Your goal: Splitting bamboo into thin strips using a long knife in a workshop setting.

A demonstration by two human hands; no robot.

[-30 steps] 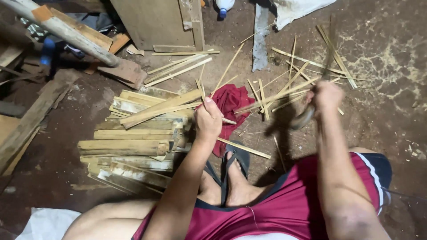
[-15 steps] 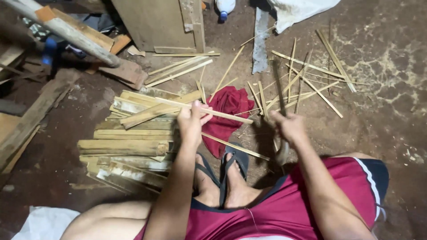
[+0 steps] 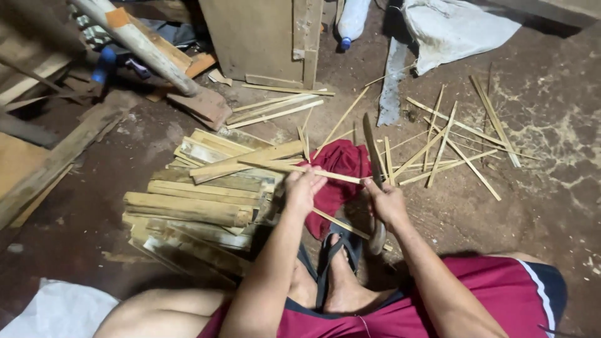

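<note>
My left hand (image 3: 303,186) grips a thin bamboo strip (image 3: 275,166) held level across the front of me. Beside it, my right hand (image 3: 386,201) is closed on the handle of a long dark knife (image 3: 373,145) whose blade points away from me and meets the strip's right end. Under both hands lies a red cloth (image 3: 341,164) on the dirt floor. A stack of split bamboo slats (image 3: 194,203) sits just left of my left hand. My foot in a dark sandal (image 3: 335,263) rests below the hands.
Thin bamboo strips (image 3: 447,143) lie scattered on the floor to the right. A wooden box (image 3: 266,40), a plastic bottle (image 3: 352,22) and a white sack (image 3: 457,28) stand at the back. Planks and a pole (image 3: 134,40) crowd the left. A white sheet (image 3: 59,313) lies at bottom left.
My right hand came down from a raised position to the strip's end with the knife. My left hand shifted slightly toward me, holding the strip level.
</note>
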